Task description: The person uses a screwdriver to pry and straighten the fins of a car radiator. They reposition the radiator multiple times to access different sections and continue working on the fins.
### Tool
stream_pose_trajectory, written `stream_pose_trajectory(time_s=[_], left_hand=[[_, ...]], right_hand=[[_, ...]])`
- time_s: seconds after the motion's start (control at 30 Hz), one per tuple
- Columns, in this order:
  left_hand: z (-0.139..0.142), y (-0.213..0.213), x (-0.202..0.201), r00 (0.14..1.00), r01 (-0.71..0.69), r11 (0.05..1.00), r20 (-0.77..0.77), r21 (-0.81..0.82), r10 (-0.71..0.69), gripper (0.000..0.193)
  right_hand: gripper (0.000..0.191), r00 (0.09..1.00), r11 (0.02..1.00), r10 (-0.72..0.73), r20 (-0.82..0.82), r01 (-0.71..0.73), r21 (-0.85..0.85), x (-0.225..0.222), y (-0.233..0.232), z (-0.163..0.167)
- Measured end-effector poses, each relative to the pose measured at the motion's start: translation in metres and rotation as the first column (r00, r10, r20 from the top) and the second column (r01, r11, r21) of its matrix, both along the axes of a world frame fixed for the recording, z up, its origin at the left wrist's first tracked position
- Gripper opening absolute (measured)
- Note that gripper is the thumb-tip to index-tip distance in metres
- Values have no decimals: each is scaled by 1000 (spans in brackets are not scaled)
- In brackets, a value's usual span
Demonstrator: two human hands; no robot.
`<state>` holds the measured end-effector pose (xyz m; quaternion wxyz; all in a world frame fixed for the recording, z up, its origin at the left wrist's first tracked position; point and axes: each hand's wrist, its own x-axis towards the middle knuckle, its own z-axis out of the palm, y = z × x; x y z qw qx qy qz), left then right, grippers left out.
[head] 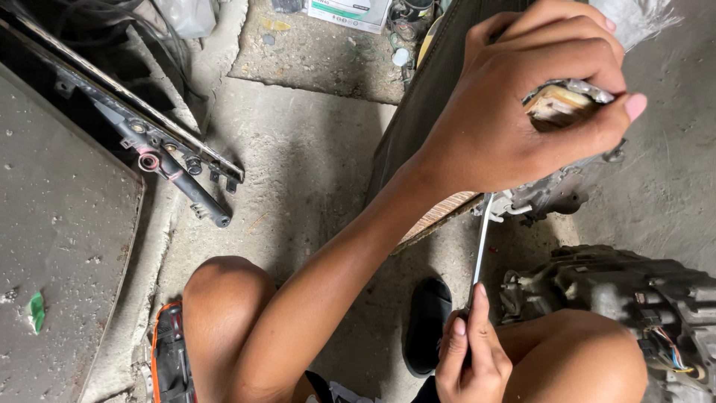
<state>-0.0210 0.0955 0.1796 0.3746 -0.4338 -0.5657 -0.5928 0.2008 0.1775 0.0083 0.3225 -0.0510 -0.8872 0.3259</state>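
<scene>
The left hand point(514, 112), at two o'clock, has its fingers clenched around a grey metal part point(567, 101) with a tan patch; the right hand point(470, 358), at five o'clock, pinches a thin metal tool point(482, 239) pointing up towards that part. A grey engine block point(626, 291) lies on the concrete floor point(298, 149) at four o'clock, just beside the tool.

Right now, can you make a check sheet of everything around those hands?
Surface: rough concrete floor, dusty, cracked.
Job's things: left hand grips a grey metal part; right hand holds a thin metal tool pointing up at it.
Clutter: black bracket, grey panel, black sandal, engine-like casting.
Fingers: both hands closed.
Cables: coloured wires on the casting.
Surroundings: a box at the top.
</scene>
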Motion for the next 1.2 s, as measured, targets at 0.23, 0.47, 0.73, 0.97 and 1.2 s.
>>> stream_pose_trajectory(time_s=[0.23,0.47,0.73,0.97,1.2], left_hand=[[-3,2,-4,1000,-23,999,20,-49,24,16],[0,0,-5,1000,-16,999,14,-50,16,16],[5,-7,-1,999,-33,999,6,-42,33,16],[8,-6,-6,997,-42,999,-66,-27,40,16],[5,-5,-6,998,-29,999,-65,-45,26,14]], right_hand=[[55,998,992,66,-9,-65,112,-7,-6,-27],[55,985,989,69,159,-88,118,0,-8,-81],[64,925,982,164,344,-185,29,9,-4,-135],[60,486,977,212,848,-141,-163,19,-4,-172],[49,327,914,389,861,-250,-318,20,-3,-201]])
